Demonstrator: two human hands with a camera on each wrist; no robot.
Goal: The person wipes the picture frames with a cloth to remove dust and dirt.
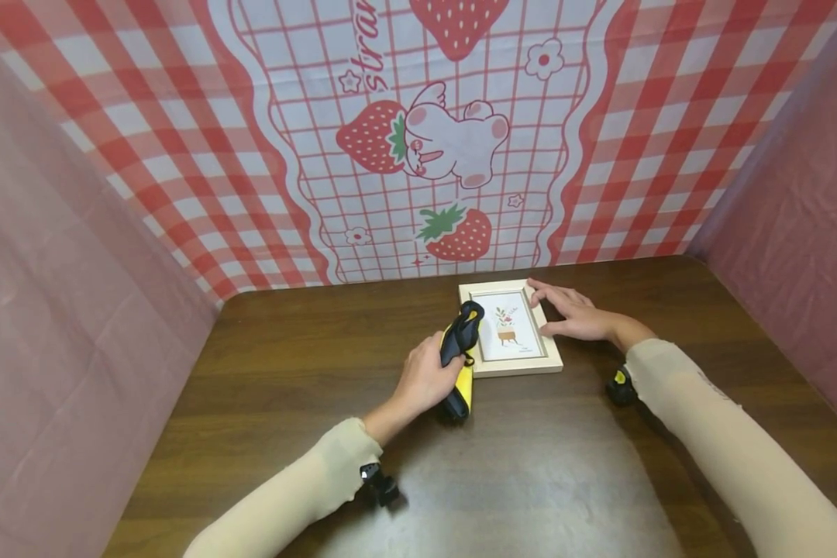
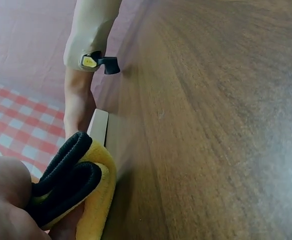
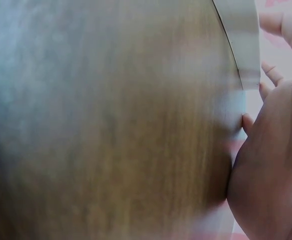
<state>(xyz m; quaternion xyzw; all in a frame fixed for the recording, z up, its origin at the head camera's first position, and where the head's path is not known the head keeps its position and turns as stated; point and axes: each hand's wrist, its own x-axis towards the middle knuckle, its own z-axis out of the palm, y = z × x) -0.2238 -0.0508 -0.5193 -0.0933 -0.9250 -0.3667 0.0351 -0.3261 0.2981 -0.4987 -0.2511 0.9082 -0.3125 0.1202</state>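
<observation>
A folded cloth, black on one side and yellow on the other (image 1: 464,385), is gripped by my left hand (image 1: 427,376). In the left wrist view the cloth's black edge is doubled over in soft folds (image 2: 93,182). It overlaps the left side of a cream picture frame (image 1: 519,367), which lies flat on the table and shows a potted-plant print. My right hand (image 1: 577,316) has its fingers spread along the frame's right side, fingertips at the upper right corner and thumb lower on that edge. The right wrist view shows the frame's side (image 3: 243,45) beside these fingers.
The brown wooden table (image 1: 307,341) ends at a back wall covered in strawberry-printed checked cloth (image 1: 621,155). Pink cloth walls (image 1: 795,201) stand on both sides. Small black cameras (image 1: 622,387) are strapped to both wrists.
</observation>
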